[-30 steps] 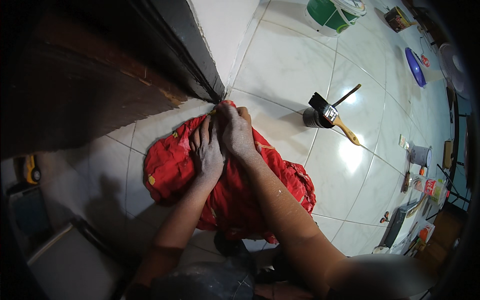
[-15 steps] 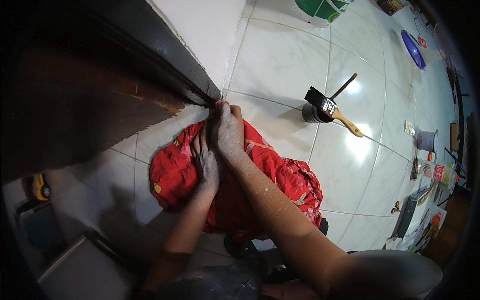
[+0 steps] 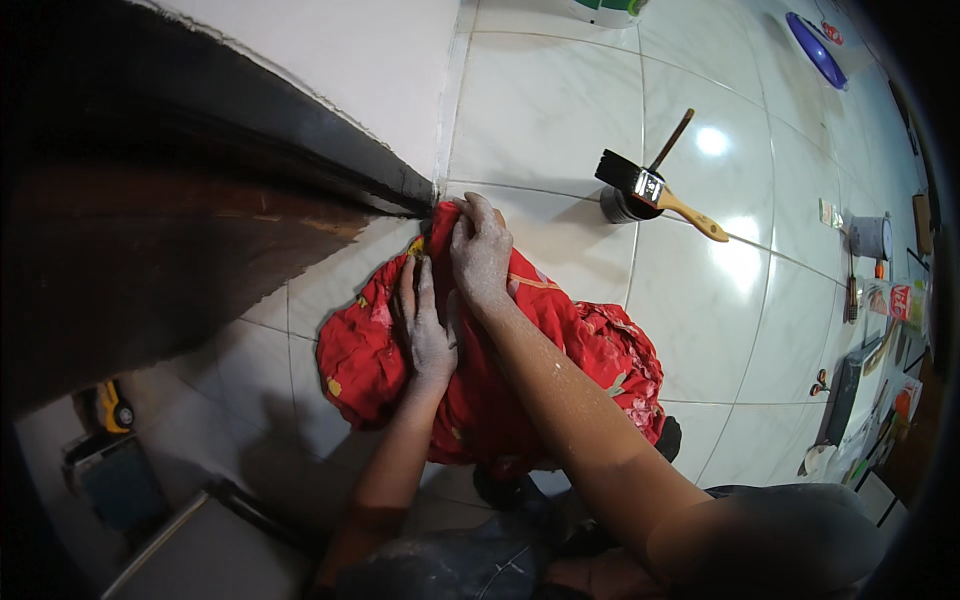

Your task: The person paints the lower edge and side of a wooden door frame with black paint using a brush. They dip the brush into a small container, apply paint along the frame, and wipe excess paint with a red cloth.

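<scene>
A crumpled red cloth point(image 3: 590, 360) with floral patches lies on the tiled floor against the corner of a dark frame point(image 3: 320, 150) and white wall point(image 3: 370, 60). My left hand point(image 3: 430, 330), dusted with pale powder, rests on the cloth with fingers stretched forward. My right hand point(image 3: 480, 250), also powdery, has curled fingers gripping a bunched fold of it near the corner. To the right, a wide black-bristled brush point(image 3: 690, 215) with a wooden handle lies across a dark can point(image 3: 620, 210), along with a thin handle point(image 3: 672, 140).
A green-and-white bucket point(image 3: 605, 10), blue oval lid point(image 3: 815, 50) and pale pot point(image 3: 870, 238) stand or lie on the floor. Clutter point(image 3: 890, 300) lines the right side. At lower left are a yellow wheeled object point(image 3: 113, 408) and grey panel point(image 3: 200, 540).
My right hand has shifted a little rightward, apart from my left hand, uncovering more cloth at the corner. The view has shifted slightly.
</scene>
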{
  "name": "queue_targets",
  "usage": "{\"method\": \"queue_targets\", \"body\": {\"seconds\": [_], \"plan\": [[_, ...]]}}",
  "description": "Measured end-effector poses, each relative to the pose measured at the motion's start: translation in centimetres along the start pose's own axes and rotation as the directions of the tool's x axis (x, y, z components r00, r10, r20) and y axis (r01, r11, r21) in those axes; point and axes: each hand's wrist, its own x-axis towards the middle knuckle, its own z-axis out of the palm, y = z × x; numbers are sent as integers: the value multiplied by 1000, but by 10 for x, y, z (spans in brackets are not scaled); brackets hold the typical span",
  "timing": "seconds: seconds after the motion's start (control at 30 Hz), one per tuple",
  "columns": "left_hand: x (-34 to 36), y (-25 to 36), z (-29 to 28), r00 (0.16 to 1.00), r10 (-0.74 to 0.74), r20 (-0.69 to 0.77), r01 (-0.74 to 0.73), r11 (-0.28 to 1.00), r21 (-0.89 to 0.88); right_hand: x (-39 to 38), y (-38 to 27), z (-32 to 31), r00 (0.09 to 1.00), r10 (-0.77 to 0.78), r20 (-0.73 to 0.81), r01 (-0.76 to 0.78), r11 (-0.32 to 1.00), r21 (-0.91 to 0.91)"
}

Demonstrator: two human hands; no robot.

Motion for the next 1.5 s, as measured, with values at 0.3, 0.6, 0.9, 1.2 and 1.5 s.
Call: {"method": "queue_targets", "body": {"seconds": [0.3,0.6,0.9,1.2,1.5], "plan": [[-6,-17,9,997,70,39,-70,997,11,-23,22,23,974,-109,197,127,989,-81],[-2,-3,-1,995,32,93,-28,999,-46,-1,7,8,998,-63,-32,63,998,5],[15,-7,-8,982,79,171,-78,997,-10,28,-3,24,991,-119,-55,114,990,-84],[10,-5,0,979,92,181,-105,993,59,41,-4,23,990,-6,140,43,963,-265],[-19,3,-7,969,177,172,-183,983,20,0,-18,-20,919,56,391,134,887,-443]]}}
